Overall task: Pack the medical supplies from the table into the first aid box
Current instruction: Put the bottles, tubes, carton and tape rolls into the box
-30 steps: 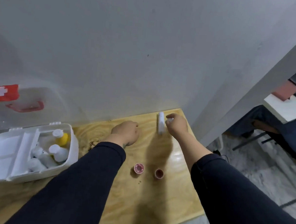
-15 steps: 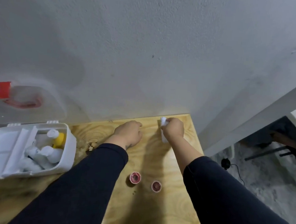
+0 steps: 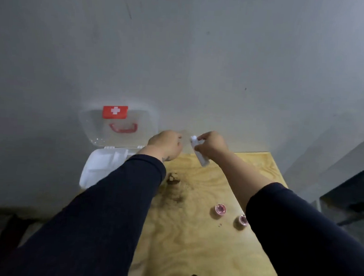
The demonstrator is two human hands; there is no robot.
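My right hand [image 3: 211, 145] grips a white tube [image 3: 199, 155] and holds it tilted above the far part of the wooden table [image 3: 191, 235]. My left hand [image 3: 166, 144] hovers just left of the tube, fingers curled, nothing visible in it. The white first aid box [image 3: 98, 168] stands open at the table's far left; its clear lid [image 3: 117, 127], with a red cross label and red handle, leans on the wall. My left forearm hides most of the box's inside. Two small pink-capped jars [image 3: 220, 209] [image 3: 242, 220] sit on the table near my right sleeve.
A grey wall rises directly behind the table. A brown stain with crumbs [image 3: 173, 180] marks the wood beside the box. Beyond the table's right edge the floor drops away, with dark furniture [image 3: 354, 193] there.
My right hand has lifted the white tube off the table and carried it left. The left hand rose from the table too. The view swung left, bringing the box toward centre.
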